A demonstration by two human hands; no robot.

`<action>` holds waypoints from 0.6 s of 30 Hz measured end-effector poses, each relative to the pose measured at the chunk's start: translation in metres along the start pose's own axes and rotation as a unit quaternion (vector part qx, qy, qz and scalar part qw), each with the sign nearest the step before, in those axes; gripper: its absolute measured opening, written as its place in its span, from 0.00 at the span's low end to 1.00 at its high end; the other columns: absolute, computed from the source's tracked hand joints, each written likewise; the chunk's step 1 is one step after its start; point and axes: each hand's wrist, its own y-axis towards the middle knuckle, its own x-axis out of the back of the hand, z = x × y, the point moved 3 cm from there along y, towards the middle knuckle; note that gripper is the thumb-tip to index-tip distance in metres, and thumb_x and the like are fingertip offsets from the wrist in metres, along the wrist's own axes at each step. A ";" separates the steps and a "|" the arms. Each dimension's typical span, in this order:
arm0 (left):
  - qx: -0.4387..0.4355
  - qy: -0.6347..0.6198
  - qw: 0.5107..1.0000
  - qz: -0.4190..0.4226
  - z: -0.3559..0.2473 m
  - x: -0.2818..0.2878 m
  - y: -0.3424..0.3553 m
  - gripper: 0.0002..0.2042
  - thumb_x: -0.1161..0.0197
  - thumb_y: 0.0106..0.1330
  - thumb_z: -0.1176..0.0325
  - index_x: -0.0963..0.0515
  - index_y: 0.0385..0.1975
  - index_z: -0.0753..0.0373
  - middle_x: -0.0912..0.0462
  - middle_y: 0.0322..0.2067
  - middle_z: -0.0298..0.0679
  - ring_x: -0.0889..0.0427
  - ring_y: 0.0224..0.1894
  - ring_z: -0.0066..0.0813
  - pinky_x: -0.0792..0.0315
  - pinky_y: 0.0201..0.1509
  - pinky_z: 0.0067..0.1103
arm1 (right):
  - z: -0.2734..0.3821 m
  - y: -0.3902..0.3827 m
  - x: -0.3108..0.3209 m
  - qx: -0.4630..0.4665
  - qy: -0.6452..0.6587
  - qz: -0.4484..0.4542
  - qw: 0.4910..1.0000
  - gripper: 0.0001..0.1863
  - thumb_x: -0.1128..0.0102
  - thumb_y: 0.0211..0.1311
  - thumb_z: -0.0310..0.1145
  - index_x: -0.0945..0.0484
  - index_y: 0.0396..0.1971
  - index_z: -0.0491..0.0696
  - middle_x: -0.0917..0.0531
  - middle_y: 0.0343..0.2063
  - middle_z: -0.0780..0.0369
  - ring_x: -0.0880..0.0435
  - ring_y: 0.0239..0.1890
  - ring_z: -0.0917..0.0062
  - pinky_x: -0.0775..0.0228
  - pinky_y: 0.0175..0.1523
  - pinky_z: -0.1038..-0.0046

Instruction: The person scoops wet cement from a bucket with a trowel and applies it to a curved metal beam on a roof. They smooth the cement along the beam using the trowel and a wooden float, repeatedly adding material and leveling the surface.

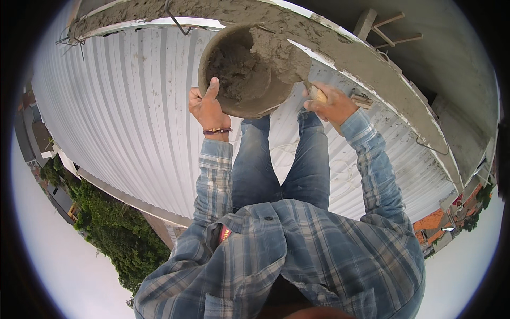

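My left hand (pixel 208 108) grips the rim of a round pan (pixel 254 103) crusted with grey mortar, tilted against the wet concrete band (pixel 340 50) of a wall top. My right hand (pixel 330 102) is closed on a wooden handle of a trowel (pixel 317 94); its blade is buried in the mortar (pixel 276 50) at the pan's edge. A bead bracelet circles my left wrist. I wear a blue plaid shirt and jeans.
White corrugated metal roofing (pixel 133 122) slopes under my legs. Bent steel wire (pixel 175 18) sticks out of the concrete. Wooden formwork sticks (pixel 390 29) stand at upper right. Trees (pixel 114 234) and rooftops (pixel 433 223) lie far below.
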 end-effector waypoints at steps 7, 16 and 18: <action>-0.012 0.035 0.999 -0.023 0.007 0.010 0.010 0.18 0.30 0.55 0.76 0.37 0.18 0.54 0.24 0.27 0.33 0.27 0.30 0.23 0.27 0.40 0.25 | -0.052 0.040 0.103 0.001 -0.446 -0.333 0.831 0.29 0.39 0.58 0.47 0.28 0.54 0.44 0.24 0.51 0.47 0.21 0.49 0.55 0.30 0.54 0.62; -0.035 0.112 0.992 -0.043 -0.003 0.011 -0.001 0.21 0.31 0.56 0.77 0.41 0.17 0.54 0.31 0.20 0.28 0.34 0.25 0.18 0.32 0.33 0.20 | -0.096 0.078 0.104 -0.054 0.266 -0.257 0.927 0.22 0.48 0.66 0.52 0.25 0.42 0.46 0.23 0.22 0.61 0.23 0.21 0.75 0.29 0.27 0.71; -0.022 0.103 0.994 -0.035 0.002 0.013 0.003 0.21 0.30 0.56 0.77 0.41 0.17 0.54 0.31 0.21 0.29 0.33 0.26 0.19 0.32 0.35 0.20 | -0.099 0.101 0.078 -0.067 0.419 -0.243 0.872 0.21 0.48 0.66 0.53 0.25 0.36 0.49 0.30 0.18 0.68 0.33 0.14 0.85 0.38 0.19 0.79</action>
